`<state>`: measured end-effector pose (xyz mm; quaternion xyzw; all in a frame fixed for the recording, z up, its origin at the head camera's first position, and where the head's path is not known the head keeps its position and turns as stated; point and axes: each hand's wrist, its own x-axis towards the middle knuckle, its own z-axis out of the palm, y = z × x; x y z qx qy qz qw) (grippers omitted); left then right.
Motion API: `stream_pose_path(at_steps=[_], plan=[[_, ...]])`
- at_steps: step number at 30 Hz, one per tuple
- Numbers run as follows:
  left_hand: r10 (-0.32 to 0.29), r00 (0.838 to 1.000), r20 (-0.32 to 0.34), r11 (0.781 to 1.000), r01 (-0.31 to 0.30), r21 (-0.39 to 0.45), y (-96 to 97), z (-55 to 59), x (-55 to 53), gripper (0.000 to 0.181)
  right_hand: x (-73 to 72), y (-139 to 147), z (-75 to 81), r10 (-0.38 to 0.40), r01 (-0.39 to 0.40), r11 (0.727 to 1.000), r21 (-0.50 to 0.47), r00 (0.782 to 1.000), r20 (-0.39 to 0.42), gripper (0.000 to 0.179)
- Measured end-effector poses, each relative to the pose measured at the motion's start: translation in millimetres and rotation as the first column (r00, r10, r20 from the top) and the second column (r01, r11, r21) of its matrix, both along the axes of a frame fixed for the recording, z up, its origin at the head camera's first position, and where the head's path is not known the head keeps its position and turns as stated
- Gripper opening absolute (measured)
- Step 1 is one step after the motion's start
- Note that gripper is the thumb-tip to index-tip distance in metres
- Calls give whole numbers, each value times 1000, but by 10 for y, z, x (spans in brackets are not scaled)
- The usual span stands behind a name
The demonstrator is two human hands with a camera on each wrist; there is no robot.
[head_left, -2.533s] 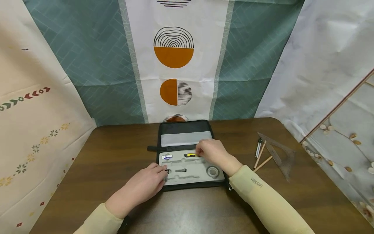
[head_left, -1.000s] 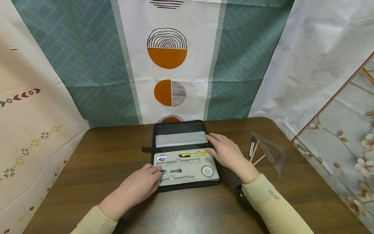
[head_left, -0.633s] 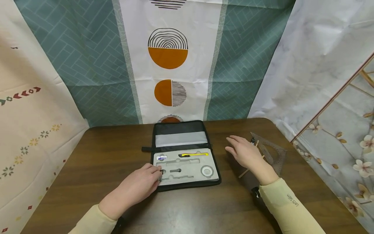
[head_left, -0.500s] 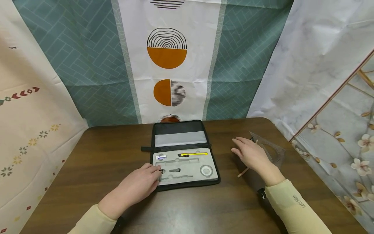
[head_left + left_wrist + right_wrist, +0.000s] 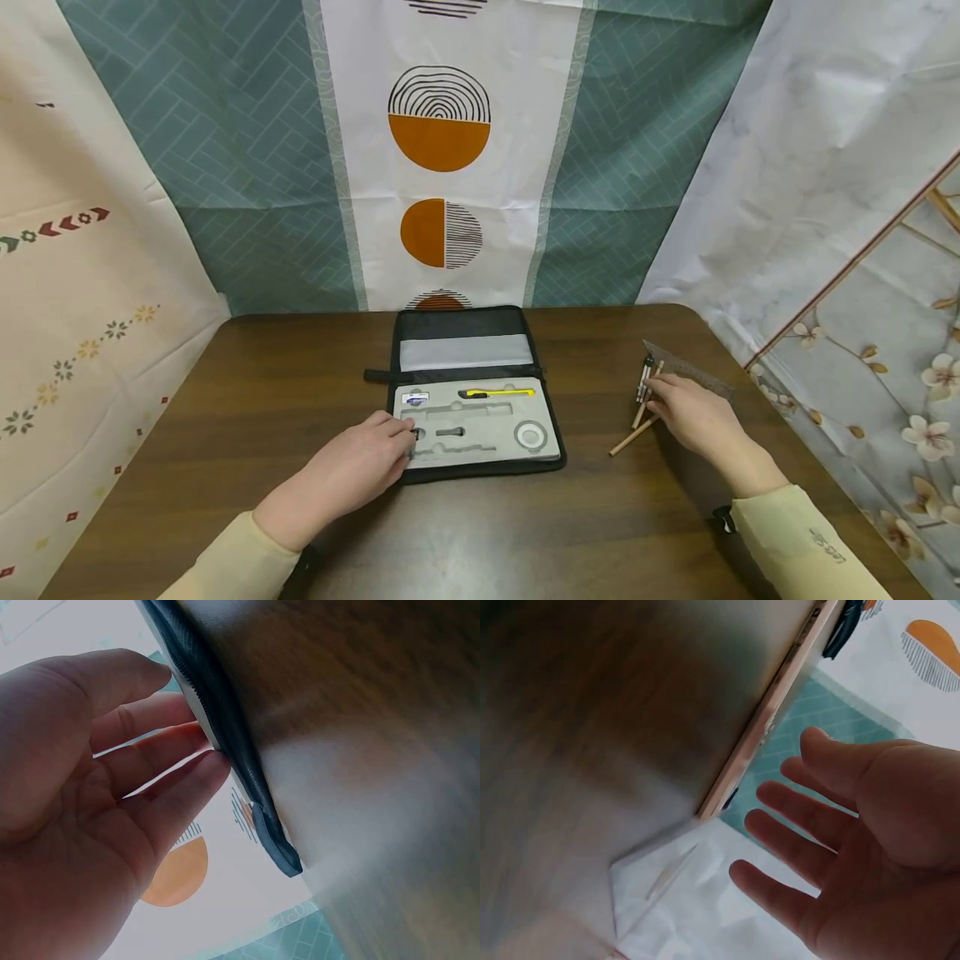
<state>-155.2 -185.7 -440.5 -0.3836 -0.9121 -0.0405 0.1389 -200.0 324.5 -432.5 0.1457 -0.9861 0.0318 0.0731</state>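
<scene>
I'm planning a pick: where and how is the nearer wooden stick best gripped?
Pinch the nearer stick across its shaft by the near-left end, probably coming from above on the near side. It is slim and lies low on the table, and that end juts out clear, while the right hand hides its far part.

Dark wood counter (image 5: 300, 367), its near side catching a pale glare! Straight behind, teal hanging panels (image 5: 262, 167) flank a white strip (image 5: 360, 75) with orange-and-black circles; cream cloth (image 5: 75, 283) drapes the left, dotted with little flowers, and marbled white cloth (image 5: 795, 183), blossom-printed, falls on the right.
</scene>
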Motion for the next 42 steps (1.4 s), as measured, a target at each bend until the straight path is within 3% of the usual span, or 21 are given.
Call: stream_pose_path(at_steps=[14, 19, 26, 35, 42], plan=[[-9, 1000, -10, 1000, 9, -9, -1, -16, -21, 21, 11, 152, -37, 52, -52, 999, 5, 997, 50, 36], [-19, 999, -47, 1000, 18, -23, 18, -13, 3, 23, 7, 182, -67, 74, -74, 997, -8, 997, 28, 33], [-15, 999, -47, 999, 13, -29, 11, -34, 28, 25, 11, 193, -97, 95, -94, 995, -40, 995, 18, 25], [-8, 998, -61, 1000, 6, -24, 17, -37, 52, 25, -11, 217, -117, 151, -150, 986, -73, 989, -3, 28], [20, 1000, -5, 999, -20, -36, 30, -1, 68, 29, -41, 240, -110, 187, -188, 980, -65, 982, -16, 32]])
